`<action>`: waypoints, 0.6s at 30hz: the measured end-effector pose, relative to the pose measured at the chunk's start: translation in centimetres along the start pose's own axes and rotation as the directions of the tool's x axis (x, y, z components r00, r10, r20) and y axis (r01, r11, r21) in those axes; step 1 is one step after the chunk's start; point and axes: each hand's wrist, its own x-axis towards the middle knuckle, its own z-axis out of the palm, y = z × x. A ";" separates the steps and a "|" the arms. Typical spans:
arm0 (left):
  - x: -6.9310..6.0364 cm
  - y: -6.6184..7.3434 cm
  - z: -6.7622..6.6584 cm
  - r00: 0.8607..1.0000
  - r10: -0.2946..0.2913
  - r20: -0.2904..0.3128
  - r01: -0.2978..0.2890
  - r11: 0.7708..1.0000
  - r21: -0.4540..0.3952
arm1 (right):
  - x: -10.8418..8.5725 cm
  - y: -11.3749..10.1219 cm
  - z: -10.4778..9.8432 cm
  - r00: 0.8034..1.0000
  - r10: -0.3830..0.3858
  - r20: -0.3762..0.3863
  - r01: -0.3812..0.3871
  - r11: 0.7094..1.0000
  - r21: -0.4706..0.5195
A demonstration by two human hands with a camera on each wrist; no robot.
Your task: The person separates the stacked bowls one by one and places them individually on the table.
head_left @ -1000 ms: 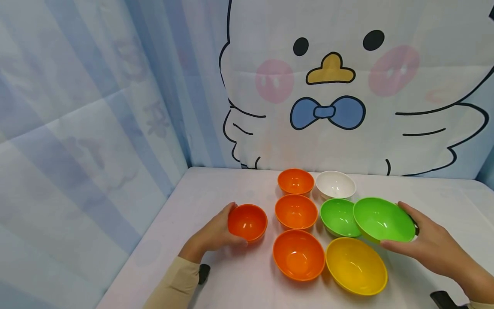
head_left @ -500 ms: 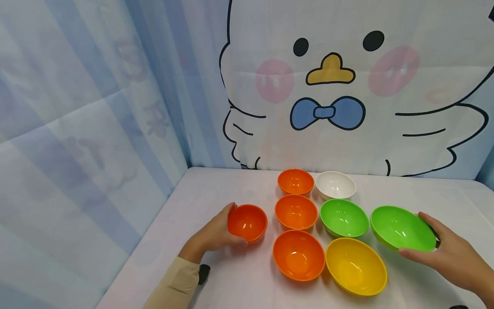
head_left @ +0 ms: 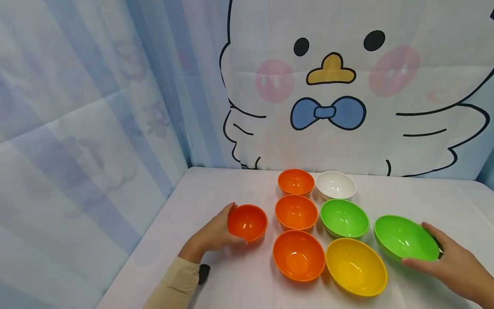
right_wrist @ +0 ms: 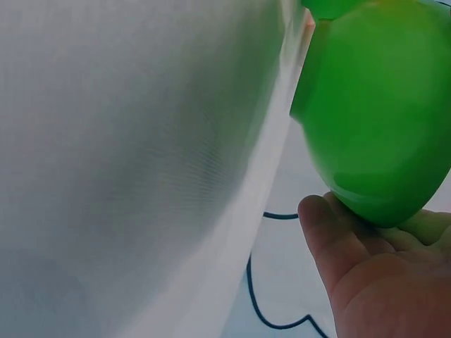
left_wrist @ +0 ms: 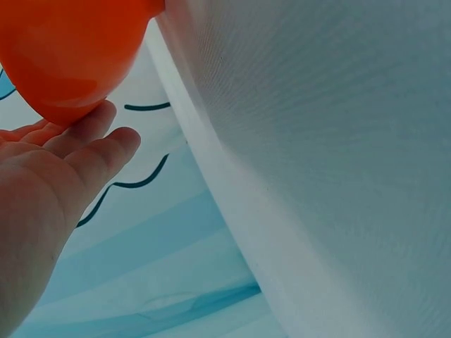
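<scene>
My left hand (head_left: 216, 229) grips a small red-orange bowl (head_left: 248, 223) from its left side, thumb at the near rim. In the left wrist view its fingers (left_wrist: 91, 144) lie along the outside of that bowl (left_wrist: 74, 56). On the right, my right hand (head_left: 451, 262) holds a larger green bowl (head_left: 405, 238) by its right side, thumb on the near rim. The right wrist view has the fingers (right_wrist: 328, 236) against the wall of this green bowl (right_wrist: 380, 113). Whether either bowl touches the table is hard to tell.
Between my hands stand three orange bowls in a column: far (head_left: 296, 182), middle (head_left: 296, 212) and near (head_left: 299, 255). Right of them are a white bowl (head_left: 335, 184), a smaller green bowl (head_left: 344, 218) and a yellow bowl (head_left: 356, 267). A printed curtain (head_left: 324, 146) hangs behind the white-covered table (head_left: 224, 184).
My right hand has moved the larger green bowl rightward and toward me, away from the smaller green bowl it overlapped. My left hand and its bowl have stayed put.
</scene>
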 end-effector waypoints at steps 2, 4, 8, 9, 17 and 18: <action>0.0 0.0 0.0 1.000 -0.001 0.001 0.001 1.000 -0.001 | 0.1 0.1 0.2 1.000 0.020 0.014 -0.020 1.000 0.005; 0.0 0.0 0.0 1.000 -0.003 0.000 0.003 1.000 -0.001 | 0.1 0.2 0.4 0.999 0.030 0.025 -0.031 1.000 0.007; 0.0 0.0 0.0 1.000 -0.007 0.000 0.007 1.000 -0.002 | 0.0 0.4 0.7 0.999 0.038 0.039 -0.038 0.999 0.007; 0.0 0.0 0.0 1.000 -0.005 0.000 0.005 1.000 0.000 | 0.0 0.4 0.8 0.998 0.039 0.041 -0.039 0.999 0.005; 0.0 -0.2 0.0 1.000 0.019 0.003 -0.019 1.000 -0.010 | -0.3 0.6 0.9 0.998 0.034 0.053 -0.034 0.999 -0.007; 0.0 -0.1 0.0 1.000 0.017 0.004 -0.017 1.000 -0.011 | -0.3 0.6 1.0 0.998 0.032 0.052 -0.032 0.999 -0.009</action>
